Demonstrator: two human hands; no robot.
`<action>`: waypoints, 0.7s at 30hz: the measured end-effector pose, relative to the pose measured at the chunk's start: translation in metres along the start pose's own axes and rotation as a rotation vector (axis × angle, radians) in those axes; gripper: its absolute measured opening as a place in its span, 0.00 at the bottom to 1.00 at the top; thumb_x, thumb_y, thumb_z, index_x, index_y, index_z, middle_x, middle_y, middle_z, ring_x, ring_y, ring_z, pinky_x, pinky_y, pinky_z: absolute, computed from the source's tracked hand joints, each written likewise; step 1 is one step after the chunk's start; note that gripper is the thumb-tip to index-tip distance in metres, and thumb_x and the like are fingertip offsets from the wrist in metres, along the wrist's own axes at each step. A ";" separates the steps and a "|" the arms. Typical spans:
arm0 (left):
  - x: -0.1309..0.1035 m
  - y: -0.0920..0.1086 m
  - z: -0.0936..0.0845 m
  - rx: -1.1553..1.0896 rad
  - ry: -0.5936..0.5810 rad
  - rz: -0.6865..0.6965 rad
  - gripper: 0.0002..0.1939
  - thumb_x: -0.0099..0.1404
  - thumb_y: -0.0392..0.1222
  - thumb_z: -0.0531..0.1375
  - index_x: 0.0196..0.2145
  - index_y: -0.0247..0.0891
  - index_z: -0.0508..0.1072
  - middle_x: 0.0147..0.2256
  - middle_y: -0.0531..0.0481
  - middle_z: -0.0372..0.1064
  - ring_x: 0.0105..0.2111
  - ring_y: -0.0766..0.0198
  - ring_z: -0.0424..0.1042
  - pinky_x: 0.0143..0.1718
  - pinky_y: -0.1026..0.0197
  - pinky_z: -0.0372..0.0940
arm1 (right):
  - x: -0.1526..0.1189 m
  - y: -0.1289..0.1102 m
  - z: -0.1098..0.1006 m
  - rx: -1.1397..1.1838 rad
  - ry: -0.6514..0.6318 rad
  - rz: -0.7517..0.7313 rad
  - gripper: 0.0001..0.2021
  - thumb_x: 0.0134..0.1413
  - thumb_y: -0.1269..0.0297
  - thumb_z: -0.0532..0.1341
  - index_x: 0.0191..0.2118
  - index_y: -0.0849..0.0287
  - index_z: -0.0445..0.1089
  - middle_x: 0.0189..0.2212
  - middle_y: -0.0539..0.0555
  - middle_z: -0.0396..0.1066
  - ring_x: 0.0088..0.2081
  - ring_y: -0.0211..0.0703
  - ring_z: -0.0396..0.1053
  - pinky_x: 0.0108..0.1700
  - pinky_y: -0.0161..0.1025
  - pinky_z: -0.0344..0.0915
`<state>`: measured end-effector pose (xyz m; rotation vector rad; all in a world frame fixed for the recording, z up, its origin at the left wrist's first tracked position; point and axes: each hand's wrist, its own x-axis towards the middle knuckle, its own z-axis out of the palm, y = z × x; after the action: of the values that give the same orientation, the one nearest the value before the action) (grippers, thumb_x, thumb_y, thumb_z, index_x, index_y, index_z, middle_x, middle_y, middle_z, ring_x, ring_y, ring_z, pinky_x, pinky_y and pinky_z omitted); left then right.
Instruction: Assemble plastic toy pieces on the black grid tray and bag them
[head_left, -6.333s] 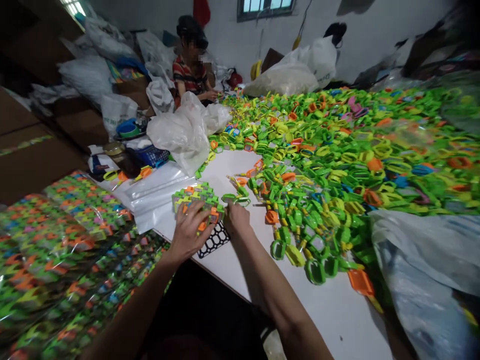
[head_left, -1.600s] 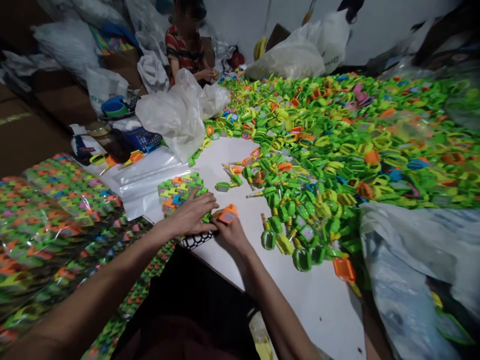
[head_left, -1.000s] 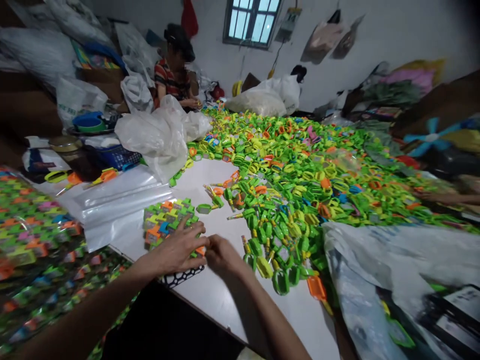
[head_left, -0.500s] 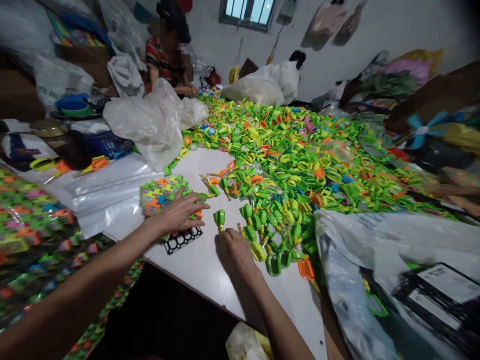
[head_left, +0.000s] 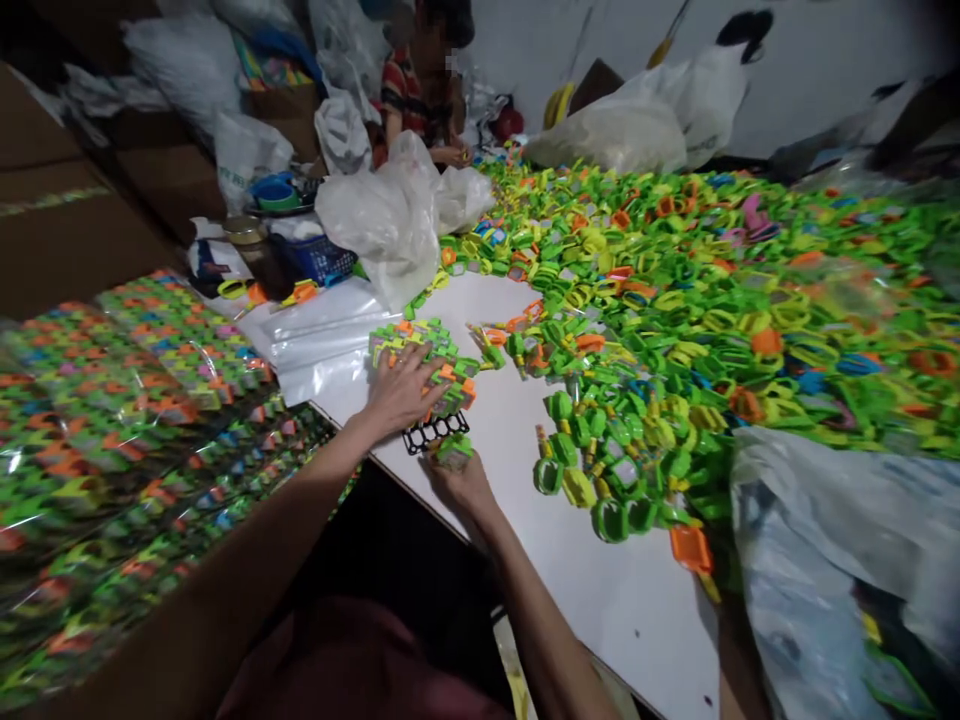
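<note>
My left hand (head_left: pixel 405 388) lies with fingers spread over rows of small green, yellow and orange plastic pieces standing in a black honeycomb tray (head_left: pixel 436 433). Bare hexagonal cells show along the tray's near edge. Right at that edge, my right hand (head_left: pixel 463 482) is closed on a small green plastic piece (head_left: pixel 455 453) with a greyish face. Its fingertips are partly hidden beneath the piece. To the right, loose plastic pieces (head_left: pixel 622 450), mostly green and some with yellow stems, lie on the white table (head_left: pixel 517 440).
A large heap of the same pieces (head_left: pixel 675 300) covers the far table. Clear plastic sheets (head_left: pixel 322 340) lie left of the tray; filled packs (head_left: pixel 97 400) are stacked at left. A white plastic bag (head_left: pixel 802 540) hangs at the right edge. A person (head_left: pixel 424 90) sits at the far side.
My right hand has moved from the loose pieces to the tray's near edge, bringing a green piece with it. The left hand stays over the tray. The view has swung right and down.
</note>
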<state>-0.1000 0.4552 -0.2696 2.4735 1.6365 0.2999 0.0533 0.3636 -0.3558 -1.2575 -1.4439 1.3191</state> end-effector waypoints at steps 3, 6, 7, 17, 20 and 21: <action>0.002 0.000 0.004 -0.004 0.023 0.023 0.24 0.72 0.53 0.48 0.59 0.41 0.65 0.65 0.39 0.53 0.65 0.44 0.51 0.62 0.31 0.39 | 0.005 0.004 0.021 -0.033 0.035 -0.020 0.06 0.56 0.62 0.56 0.33 0.58 0.67 0.30 0.53 0.71 0.32 0.42 0.67 0.37 0.39 0.66; -0.003 -0.002 0.000 -0.026 0.049 0.034 0.24 0.71 0.53 0.49 0.59 0.41 0.65 0.65 0.38 0.54 0.65 0.43 0.51 0.62 0.30 0.40 | 0.009 -0.005 0.024 -0.222 -0.036 -0.077 0.05 0.51 0.70 0.55 0.33 0.59 0.67 0.32 0.54 0.72 0.35 0.43 0.68 0.42 0.39 0.67; -0.008 -0.002 -0.002 -0.043 0.071 0.050 0.24 0.71 0.53 0.49 0.59 0.42 0.64 0.65 0.39 0.54 0.65 0.44 0.52 0.61 0.29 0.39 | 0.009 -0.009 0.024 -0.300 -0.055 -0.078 0.07 0.50 0.72 0.55 0.36 0.60 0.68 0.35 0.56 0.72 0.36 0.44 0.68 0.43 0.39 0.67; -0.037 -0.014 0.022 -0.102 0.206 0.322 0.14 0.70 0.48 0.51 0.46 0.44 0.73 0.56 0.46 0.66 0.59 0.50 0.63 0.64 0.39 0.45 | 0.025 -0.040 -0.016 -0.549 -0.189 -0.081 0.14 0.58 0.73 0.57 0.50 0.62 0.70 0.43 0.57 0.74 0.43 0.43 0.71 0.46 0.36 0.66; -0.035 -0.016 0.027 -0.117 0.250 0.327 0.14 0.69 0.47 0.52 0.46 0.45 0.73 0.55 0.45 0.67 0.58 0.48 0.63 0.64 0.37 0.47 | 0.013 -0.053 -0.092 -0.842 -0.084 0.081 0.13 0.60 0.73 0.54 0.46 0.60 0.74 0.41 0.58 0.73 0.40 0.43 0.71 0.42 0.36 0.65; -0.035 -0.015 0.026 -0.139 0.271 0.336 0.13 0.68 0.47 0.52 0.45 0.47 0.73 0.54 0.46 0.68 0.57 0.48 0.64 0.63 0.36 0.47 | 0.009 -0.057 -0.114 -0.995 -0.083 0.151 0.12 0.60 0.74 0.54 0.42 0.62 0.75 0.39 0.59 0.73 0.37 0.44 0.71 0.40 0.36 0.64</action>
<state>-0.1204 0.4285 -0.3007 2.6824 1.2204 0.7943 0.1531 0.3974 -0.2843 -1.9613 -2.2127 0.7080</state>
